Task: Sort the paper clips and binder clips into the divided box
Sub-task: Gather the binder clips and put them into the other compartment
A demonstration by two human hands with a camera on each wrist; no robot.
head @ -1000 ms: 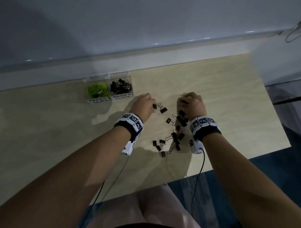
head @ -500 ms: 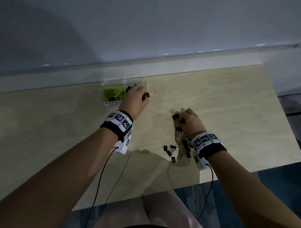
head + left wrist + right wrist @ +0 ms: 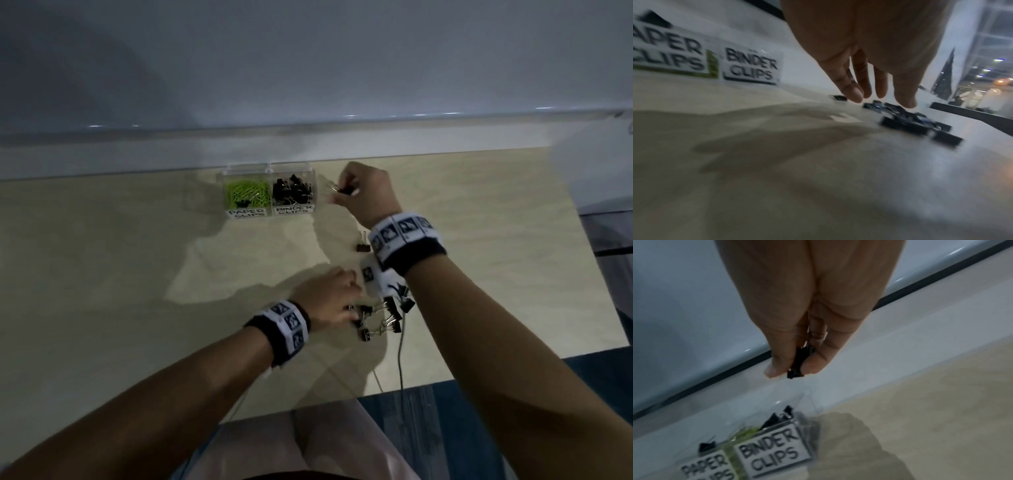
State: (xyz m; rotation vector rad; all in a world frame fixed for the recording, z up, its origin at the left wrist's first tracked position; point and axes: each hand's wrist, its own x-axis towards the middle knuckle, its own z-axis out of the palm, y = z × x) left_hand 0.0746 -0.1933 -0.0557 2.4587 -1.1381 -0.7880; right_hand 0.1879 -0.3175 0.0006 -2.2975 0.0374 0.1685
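Observation:
The clear divided box [image 3: 270, 171] stands at the table's far edge; green paper clips [image 3: 245, 193] fill its left cell and black binder clips [image 3: 293, 192] its right. My right hand [image 3: 342, 190] hovers just right of the box and pinches a black binder clip [image 3: 800, 360] between thumb and fingers. A loose pile of binder clips [image 3: 380, 317] lies near the front edge. My left hand [image 3: 352, 305] reaches over that pile, its fingers [image 3: 854, 94] straight and holding nothing. One single binder clip [image 3: 362, 246] lies between the pile and the box.
The light wooden table [image 3: 137, 274] is bare to the left of the box and the pile. A pale wall runs right behind the box. Wrist-camera cables [image 3: 399, 356] trail off the front edge by the pile. A dark object sits among the green clips.
My left hand has come back from the box to the pile, now without a clip. My right hand has lifted a binder clip from the pile and carried it up beside the box.

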